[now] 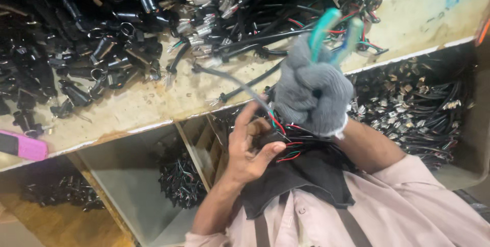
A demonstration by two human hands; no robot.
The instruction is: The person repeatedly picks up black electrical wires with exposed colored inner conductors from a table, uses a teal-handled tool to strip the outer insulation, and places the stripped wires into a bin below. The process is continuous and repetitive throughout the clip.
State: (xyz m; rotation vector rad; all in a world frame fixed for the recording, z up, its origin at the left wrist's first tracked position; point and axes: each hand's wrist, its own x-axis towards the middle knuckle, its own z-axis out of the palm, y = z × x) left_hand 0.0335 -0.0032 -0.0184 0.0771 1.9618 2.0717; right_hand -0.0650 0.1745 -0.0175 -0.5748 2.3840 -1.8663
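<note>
My right hand wears a grey knit glove and is closed around pliers, whose teal handles stick up out of the fist. My bare left hand sits just below and left of it, fingers curled on a bundle of thin black, red and green wires. A grey-sheathed cable rises from this bundle and arcs left over the bench edge. The pliers' jaws are hidden behind the glove. A dark cloth lies on my lap under both hands.
The worn wooden bench carries a heap of black sleeves and connectors at the left and tangled wire harnesses in the middle. A pink flat object lies at the left edge. Bins below hold cut wires and terminal-tipped leads.
</note>
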